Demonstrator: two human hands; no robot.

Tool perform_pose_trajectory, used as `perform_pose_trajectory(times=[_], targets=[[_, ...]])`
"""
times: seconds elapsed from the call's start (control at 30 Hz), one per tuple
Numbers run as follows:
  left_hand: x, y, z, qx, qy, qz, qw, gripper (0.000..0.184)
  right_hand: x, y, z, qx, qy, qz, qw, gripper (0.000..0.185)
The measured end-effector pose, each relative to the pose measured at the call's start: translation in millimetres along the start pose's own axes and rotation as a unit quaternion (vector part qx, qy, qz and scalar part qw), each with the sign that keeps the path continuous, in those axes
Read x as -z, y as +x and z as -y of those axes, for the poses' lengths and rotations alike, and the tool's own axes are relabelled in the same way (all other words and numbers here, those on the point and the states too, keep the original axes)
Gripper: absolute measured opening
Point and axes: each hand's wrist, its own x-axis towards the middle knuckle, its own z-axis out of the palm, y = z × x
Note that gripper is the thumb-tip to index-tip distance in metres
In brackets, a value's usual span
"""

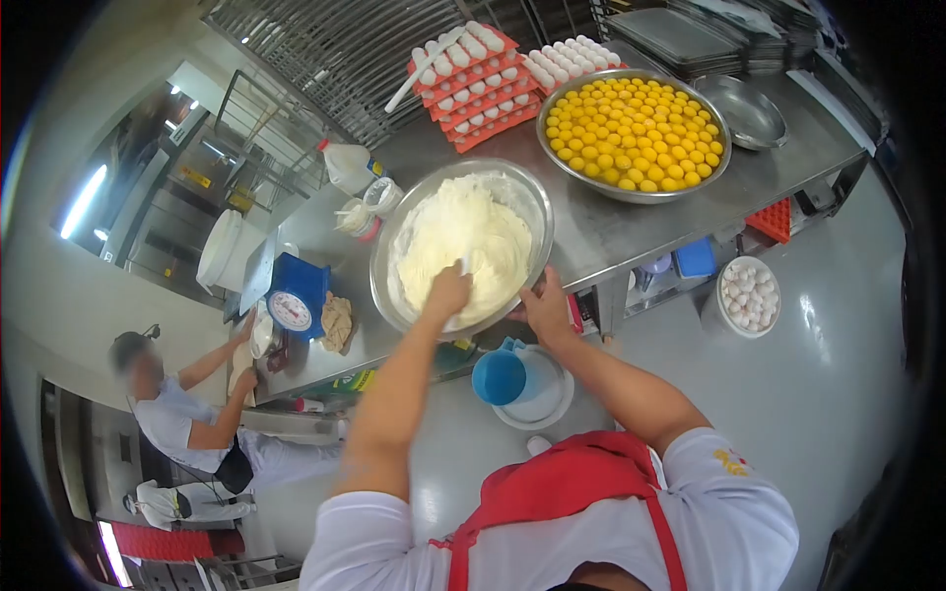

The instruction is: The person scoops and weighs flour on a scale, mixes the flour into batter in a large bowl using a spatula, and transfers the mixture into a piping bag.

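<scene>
Here in the head view, the action centres on the big steel mixing bowl [541, 212], sitting at the front of the table [621, 231] with a pale, creamy mixture [463, 222] heaped inside. The left hand [450, 293] is down at the mixture, its grip curled around a white tool [463, 264], most of it hidden by the fingers. Over on the near right side, the right hand [544, 307] has the rim pinched, thumb up top, the rest tucked below.

My call: this is the mixing step, one hand stirring, one steadying. The next stroke calls for a firm hold on the rim and a sweep that brings mixture off the wall.

Now the edges! The bowl's near rim looks level with the table's front edge, maybe over it; a hard push could tip it. Below stands a blue pitcher [500, 377]. To the left, small tubs [382, 197] crowd close, with a blue scale [313, 286] further off. Up to the right, the bowl of yolks [631, 196] sits just beside; whether the rims touch, I can't tell. Best room is straight up, above the mixture.
</scene>
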Motion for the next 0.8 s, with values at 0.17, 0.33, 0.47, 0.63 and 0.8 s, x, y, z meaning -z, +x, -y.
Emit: perform_pose_trajectory(times=[0.17,0.33,0.47,0.63,0.8], targets=[[99.6,-61.6,42.5,-0.042,0.251,0.163,0.953,0.050,22.8,113.4,35.8,0.086,-0.303,-0.021,0.949,0.033],[113.8,-78.1,31.2,-0.105,0.160,0.265,0.945,0.049,17.1,103.1,80.6,-0.069,-0.183,0.082,0.977,0.042],[77.2,-60.9,-36.5,0.039,-0.109,0.271,0.956,0.048,26.6,89.0,68.4,-0.070,-0.124,0.095,0.985,0.050],[17.2,22.4,4.5,-0.011,0.054,0.106,0.993,0.049,18.3,61.2,58.7,-0.059,-0.130,0.054,0.988,0.055],[98.0,-35.4,17.8,-0.028,0.309,0.152,0.939,0.047,17.9,80.1,59.3,-0.094,-0.114,-0.001,0.989,0.061]])
